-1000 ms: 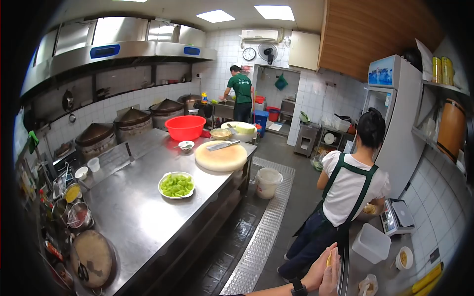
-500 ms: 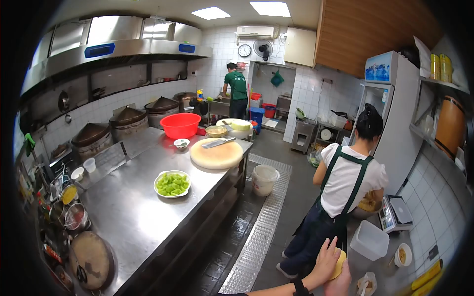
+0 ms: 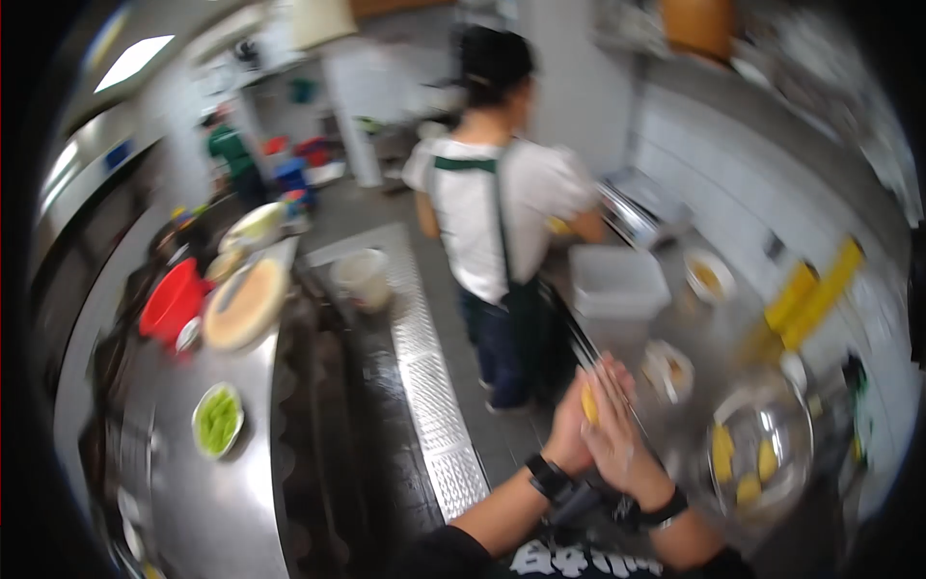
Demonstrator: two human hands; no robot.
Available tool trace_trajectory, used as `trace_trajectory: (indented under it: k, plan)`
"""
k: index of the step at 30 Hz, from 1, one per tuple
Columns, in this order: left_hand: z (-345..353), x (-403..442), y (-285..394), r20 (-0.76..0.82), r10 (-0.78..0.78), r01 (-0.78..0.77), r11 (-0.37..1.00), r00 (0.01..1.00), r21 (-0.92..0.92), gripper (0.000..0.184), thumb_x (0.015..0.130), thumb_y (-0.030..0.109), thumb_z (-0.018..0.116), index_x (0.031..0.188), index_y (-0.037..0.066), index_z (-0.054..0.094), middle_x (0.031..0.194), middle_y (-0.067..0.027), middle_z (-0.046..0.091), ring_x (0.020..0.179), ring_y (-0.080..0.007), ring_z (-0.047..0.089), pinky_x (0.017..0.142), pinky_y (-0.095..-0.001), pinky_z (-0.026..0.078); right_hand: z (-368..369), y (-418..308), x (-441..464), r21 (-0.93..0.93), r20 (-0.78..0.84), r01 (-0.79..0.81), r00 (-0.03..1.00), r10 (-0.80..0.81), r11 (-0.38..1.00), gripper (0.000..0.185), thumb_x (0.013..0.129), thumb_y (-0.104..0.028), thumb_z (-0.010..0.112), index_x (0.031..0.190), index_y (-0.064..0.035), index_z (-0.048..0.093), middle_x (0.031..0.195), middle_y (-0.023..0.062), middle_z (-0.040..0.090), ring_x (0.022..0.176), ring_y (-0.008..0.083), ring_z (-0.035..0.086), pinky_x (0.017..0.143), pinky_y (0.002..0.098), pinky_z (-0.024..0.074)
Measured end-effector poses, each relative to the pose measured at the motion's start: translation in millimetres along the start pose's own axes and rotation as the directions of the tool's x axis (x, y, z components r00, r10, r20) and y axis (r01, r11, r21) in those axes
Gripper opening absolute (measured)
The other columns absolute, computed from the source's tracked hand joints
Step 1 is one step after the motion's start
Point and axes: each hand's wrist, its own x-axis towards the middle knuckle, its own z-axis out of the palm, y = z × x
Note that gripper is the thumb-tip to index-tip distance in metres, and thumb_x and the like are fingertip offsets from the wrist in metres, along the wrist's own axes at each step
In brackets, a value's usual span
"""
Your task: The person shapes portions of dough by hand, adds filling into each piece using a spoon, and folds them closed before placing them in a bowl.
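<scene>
My left hand [image 3: 571, 432] and my right hand [image 3: 619, 446] are pressed palm to palm, fingers pointing up and forward. Between them is a flattened yellow dough piece [image 3: 589, 403]; only its edge shows. Black bands circle both wrists. To the right, a shiny metal bowl [image 3: 808, 425] holds several yellow dough pieces [image 3: 748, 488]. Just past my fingers, a small container [image 3: 667, 372] with brownish contents rests on the steel counter.
A person in a white shirt and green straps [image 3: 482, 212] stands close ahead, facing away. Beyond my hands are a clear plastic tub [image 3: 617, 280], a white cup [image 3: 710, 276] and a scale [image 3: 637, 207]. A steel table [image 3: 183, 492] runs along the left. Another person in green [image 3: 230, 152] is farther back.
My view has swung right and down, bringing the metal bowl into sight. Both hands now show fully, closed more tightly over the yellow dough piece, which was more visible before.
</scene>
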Motion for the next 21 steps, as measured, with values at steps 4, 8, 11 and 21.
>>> trace_trajectory:
  k: [4,8,11,21]
  plan:
    - [27.5,22.7,-45.2,-0.149,0.030,0.018,0.950,0.988,0.310,0.062,0.100,0.054,0.032,0.142,0.008,0.036,0.116,-0.0086,0.058,0.105,-0.0220,0.055,0.097,-0.0357,0.042,-53.7,17.6,-40.9,0.630,-0.096,-0.338,0.859,0.502,0.699,0.056,0.103,-0.032,0.037,0.144,0.0048,0.028,0.148,0.0195,0.035,0.138,0.0278,0.032,0.114,0.0377,0.0242]
    - [32.1,40.7,-114.1,-0.031,0.074,-0.019,0.588,0.997,0.809,0.066,0.102,0.052,0.023,0.151,0.009,0.019,0.139,-0.0120,0.042,0.123,-0.0202,0.043,0.106,-0.0315,0.032,-71.5,46.8,-82.5,0.966,0.117,-0.249,0.675,0.728,0.075,0.050,0.101,-0.030,0.047,0.142,-0.0021,0.038,0.135,0.0091,0.047,0.129,0.0177,0.041,0.108,0.0340,0.0338]
    - [70.8,38.4,-137.3,-0.009,-0.189,0.136,0.673,0.982,0.727,0.066,0.103,0.050,0.021,0.150,0.003,0.020,0.149,-0.0133,0.033,0.135,-0.0235,0.033,0.113,-0.0347,0.024,-102.9,68.9,-118.6,0.982,0.072,-0.187,0.555,0.829,0.040,0.043,0.096,-0.020,0.056,0.134,-0.0033,0.045,0.130,0.0072,0.051,0.117,0.0183,0.051,0.099,0.0352,0.0447]
    - [70.4,77.3,-252.7,-0.199,-0.497,0.462,0.491,0.845,0.739,0.022,0.095,0.023,0.059,0.110,0.007,0.062,0.099,-0.0035,0.068,0.083,-0.0117,0.065,0.076,-0.0268,0.053,-227.6,131.9,-225.2,0.891,0.157,-0.450,0.435,0.887,0.063,0.048,0.089,-0.022,0.068,0.128,-0.0037,0.050,0.116,0.0075,0.060,0.104,0.0201,0.061,0.082,0.0347,0.0552]
